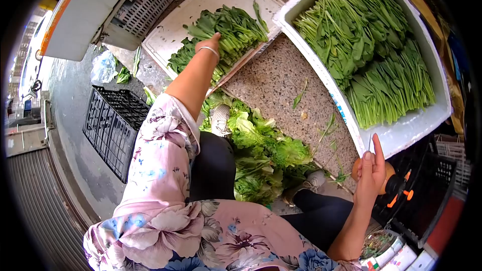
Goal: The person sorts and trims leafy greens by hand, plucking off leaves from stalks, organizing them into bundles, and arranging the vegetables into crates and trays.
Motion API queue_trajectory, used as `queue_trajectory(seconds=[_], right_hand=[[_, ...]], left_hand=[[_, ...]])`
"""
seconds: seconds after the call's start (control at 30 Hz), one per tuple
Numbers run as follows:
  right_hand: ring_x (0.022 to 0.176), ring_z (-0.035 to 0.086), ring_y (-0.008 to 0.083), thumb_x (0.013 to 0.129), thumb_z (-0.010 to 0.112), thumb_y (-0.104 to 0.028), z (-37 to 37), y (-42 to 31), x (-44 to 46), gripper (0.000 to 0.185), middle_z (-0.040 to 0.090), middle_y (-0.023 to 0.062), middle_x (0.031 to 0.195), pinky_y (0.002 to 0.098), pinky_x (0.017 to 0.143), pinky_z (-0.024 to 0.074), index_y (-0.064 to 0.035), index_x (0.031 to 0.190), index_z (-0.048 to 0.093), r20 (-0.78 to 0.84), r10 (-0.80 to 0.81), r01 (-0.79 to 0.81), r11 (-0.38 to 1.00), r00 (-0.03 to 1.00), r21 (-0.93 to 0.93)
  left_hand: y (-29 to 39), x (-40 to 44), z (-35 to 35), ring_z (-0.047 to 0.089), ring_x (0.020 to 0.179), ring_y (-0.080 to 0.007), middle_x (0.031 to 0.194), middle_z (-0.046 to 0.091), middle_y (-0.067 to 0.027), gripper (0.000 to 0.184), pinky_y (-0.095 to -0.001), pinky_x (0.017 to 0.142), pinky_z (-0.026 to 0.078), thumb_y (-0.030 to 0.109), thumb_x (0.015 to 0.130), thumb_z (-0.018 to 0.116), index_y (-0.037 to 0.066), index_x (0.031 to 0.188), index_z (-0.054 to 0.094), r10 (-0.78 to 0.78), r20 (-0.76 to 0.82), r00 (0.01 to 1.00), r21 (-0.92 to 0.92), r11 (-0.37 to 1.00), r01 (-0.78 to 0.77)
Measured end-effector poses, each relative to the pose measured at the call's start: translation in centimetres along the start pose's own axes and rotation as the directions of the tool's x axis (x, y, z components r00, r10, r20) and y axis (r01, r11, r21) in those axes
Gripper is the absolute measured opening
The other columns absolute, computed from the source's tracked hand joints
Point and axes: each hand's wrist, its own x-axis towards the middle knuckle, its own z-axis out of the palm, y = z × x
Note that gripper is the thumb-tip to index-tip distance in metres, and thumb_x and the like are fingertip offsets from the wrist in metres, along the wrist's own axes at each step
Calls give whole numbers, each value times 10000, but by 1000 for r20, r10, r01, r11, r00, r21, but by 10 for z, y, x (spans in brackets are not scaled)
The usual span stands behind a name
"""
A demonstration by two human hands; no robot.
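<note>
My left hand is closed around stems of leafy greens that lie on a white foam lid at the upper middle. A pale bracelet circles that wrist. On the right, my right hand has its thumb and fingers pressed together, the index finger pointing up, with a small thin blade showing above the thumb. Just beyond this hand stands a white foam box holding neatly stacked bunches of long-stemmed greens.
Loose leaves lie in a heap between my feet. A black crate stands at the left, and another black crate at the lower right. An orange bottle with a black top is beside my right hand. A grey perforated crate stands at upper left.
</note>
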Motion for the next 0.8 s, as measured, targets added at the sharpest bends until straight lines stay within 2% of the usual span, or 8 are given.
queue_trajectory(seconds=[0.13, 0.2, 0.27, 0.33, 0.4, 0.47, 0.67, 0.8], right_hand=[[512, 367, 31, 896, 465, -162, -6, 10, 3, 404, 432, -40, 620, 163, 471, 300, -55, 1280, 403, 44, 75, -75, 997, 996, 5], [518, 429, 48, 911, 427, -210, -17, 6, 6, 363, 508, 0, 656, 171, 460, 345, -68, 1245, 448, 35, 204, -200, 975, 978, -99], [520, 478, 79, 923, 377, -227, -43, -4, 14, 352, 548, 39, 676, 214, 437, 410, -68, 1229, 449, -148, 283, -302, 945, 948, -124], [538, 500, 95, 919, 388, -227, -82, 9, 26, 379, 565, 68, 734, 238, 428, 453, -32, 1244, 405, -399, 227, -257, 966, 888, -22], [559, 506, 107, 919, 373, -209, -110, 12, 30, 419, 575, 96, 770, 270, 459, 486, -28, 1293, 321, -433, 270, -296, 955, 860, 10], [569, 507, 117, 915, 357, -176, -125, 23, 31, 466, 578, 112, 769, 294, 475, 496, -22, 1332, 220, -406, 340, -353, 935, 848, 46], [466, 426, 103, 916, 348, -191, -141, 95, 34, 353, 572, 106, 740, 259, 390, 378, -76, 1243, 283, -193, 690, -654, 723, 697, 223], [470, 391, 85, 921, 352, -208, -142, 90, 38, 234, 523, 73, 669, 228, 379, 331, -113, 1131, 314, -113, 730, -672, 669, 674, 316]], left_hand=[[-26, 132, -26, 384, 1163, -273, 1249, 412, -142, 552, -396, 853, 447, 135, 710, 702, 105, 1199, 447, -95, 280, 955, -79, 990, 121], [-15, 53, -29, 406, 1158, -308, 1316, 363, -91, 538, -506, 910, 359, 297, 823, 559, 105, 1285, 362, -122, 266, 956, -212, 960, 181], [-10, 6, -38, 326, 1213, -325, 1398, 222, -110, 540, -497, 988, 255, 266, 847, 515, 104, 1318, 308, 38, 306, 951, -149, 989, 9], [4, -24, -33, 156, 1289, -306, 1424, 116, -143, 567, -480, 968, 284, 242, 837, 544, 92, 1322, 293, 53, 251, 966, -184, 983, -6], [15, -86, -30, 244, 1256, -304, 1399, 157, -173, 539, -447, 940, 338, 228, 845, 536, 78, 1311, 310, 105, 248, 963, -167, 984, -65], [23, -114, -30, 384, 1149, -275, 1311, 284, -172, 468, -393, 905, 387, 198, 855, 524, 55, 1269, 360, 226, 636, 738, -301, 953, -33], [-6, -272, 7, 477, 989, -211, 1056, 463, -103, 276, -337, 866, 394, 199, 862, 497, 63, 1101, 477, 145, 916, 373, -169, 985, 32], [-37, -301, 20, 488, 995, -221, 1038, 492, -69, 221, -357, 856, 391, 177, 833, 522, 89, 1034, 502, -62, 919, 389, -3, 987, 164]])
